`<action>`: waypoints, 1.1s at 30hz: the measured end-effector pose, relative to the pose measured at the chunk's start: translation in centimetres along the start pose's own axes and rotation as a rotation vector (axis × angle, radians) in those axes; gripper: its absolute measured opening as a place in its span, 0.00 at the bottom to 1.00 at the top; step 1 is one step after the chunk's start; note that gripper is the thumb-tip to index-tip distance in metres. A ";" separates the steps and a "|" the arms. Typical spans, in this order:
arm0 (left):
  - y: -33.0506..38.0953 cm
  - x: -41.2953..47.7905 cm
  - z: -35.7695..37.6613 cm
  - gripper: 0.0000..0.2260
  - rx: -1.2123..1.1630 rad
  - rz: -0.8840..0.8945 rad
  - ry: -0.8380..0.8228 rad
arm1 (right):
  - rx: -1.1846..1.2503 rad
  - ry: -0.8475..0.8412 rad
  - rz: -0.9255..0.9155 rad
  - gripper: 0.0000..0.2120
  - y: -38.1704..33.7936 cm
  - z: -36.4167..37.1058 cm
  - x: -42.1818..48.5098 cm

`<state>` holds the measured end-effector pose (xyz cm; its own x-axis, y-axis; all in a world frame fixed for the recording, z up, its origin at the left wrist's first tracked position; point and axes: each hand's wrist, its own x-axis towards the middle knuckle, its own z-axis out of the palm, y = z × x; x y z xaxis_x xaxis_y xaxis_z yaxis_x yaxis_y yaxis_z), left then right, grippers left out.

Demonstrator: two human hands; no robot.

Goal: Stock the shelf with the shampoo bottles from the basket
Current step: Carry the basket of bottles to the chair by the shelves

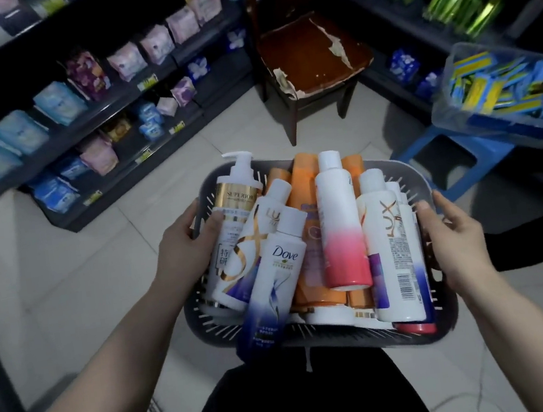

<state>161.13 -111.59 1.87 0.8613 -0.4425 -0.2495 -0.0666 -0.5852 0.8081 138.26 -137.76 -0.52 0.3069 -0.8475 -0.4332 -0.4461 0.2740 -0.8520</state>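
A grey slotted plastic basket (332, 334) is held in front of me above the tiled floor. It is piled with several shampoo bottles: a white Dove bottle (272, 275), a white Lux bottle (391, 248), a white-to-pink bottle (340, 228), a gold-banded pump bottle (235, 203) and orange bottles (304, 180). My left hand (186, 248) grips the basket's left rim, its thumb resting by the pump bottle. My right hand (453, 237) grips the right rim.
Dark shelves (131, 96) with blue, pink and purple packets run along the left. A worn wooden chair (308, 52) stands ahead. At right a clear bin of blue-yellow packets (503, 92) sits on a blue stool (457, 160), with green packs on shelves behind.
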 end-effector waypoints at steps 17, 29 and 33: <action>6.3 24.6 2.2 0.07 -0.020 -0.087 0.046 | -0.058 -0.080 0.031 0.31 -13.4 10.4 21.8; 11.6 43.0 2.2 0.12 -0.054 -0.039 -0.095 | 0.061 0.022 0.070 0.27 -20.9 16.6 32.6; 14.0 48.4 2.9 0.10 -0.054 -0.042 -0.127 | 0.102 0.037 0.092 0.27 -22.8 17.8 36.1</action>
<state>200.45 -143.21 -0.41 0.7922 -0.5023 -0.3466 -0.0012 -0.5691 0.8222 174.49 -166.47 -1.92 0.2368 -0.8325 -0.5009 -0.3829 0.3939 -0.8356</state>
